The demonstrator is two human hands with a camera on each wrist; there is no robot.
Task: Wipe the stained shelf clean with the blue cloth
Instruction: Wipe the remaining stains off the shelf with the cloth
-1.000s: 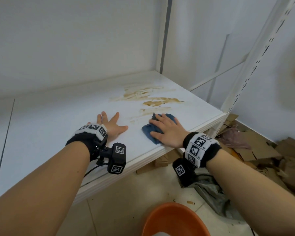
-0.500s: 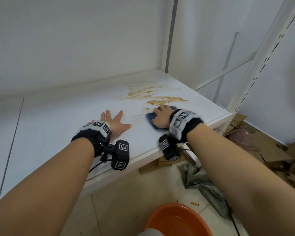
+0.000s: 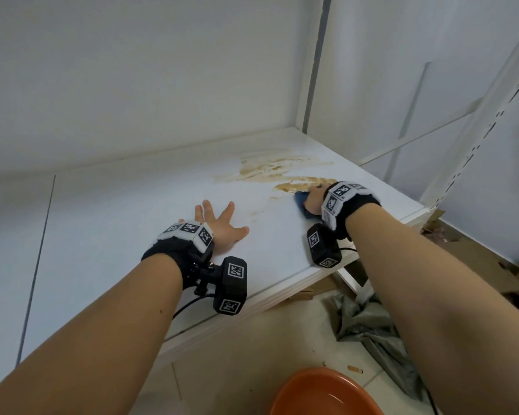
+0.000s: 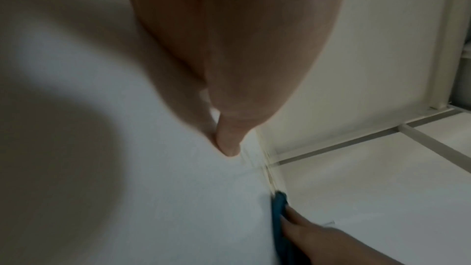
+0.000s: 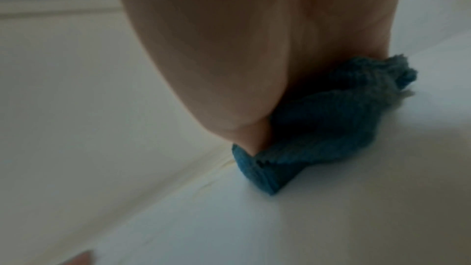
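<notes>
The wiping itself is in hand: the blue cloth [image 3: 300, 199] is pressed onto the shelf [image 3: 117, 223] by the right hand [image 3: 314, 201], at the near edge of the brown stain [image 3: 282, 175]. The left hand [image 3: 222, 229] is laid flat, fingers spread, grasping nothing. Firm strokes across the smears are called for next. The right fingers are hidden behind the wristband; their curl cannot be told.

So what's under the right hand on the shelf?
The right hand presses the blue cloth flat on the white shelf, at the brown stain's near edge. Whatever stain lies beneath the cloth is hidden.
</notes>
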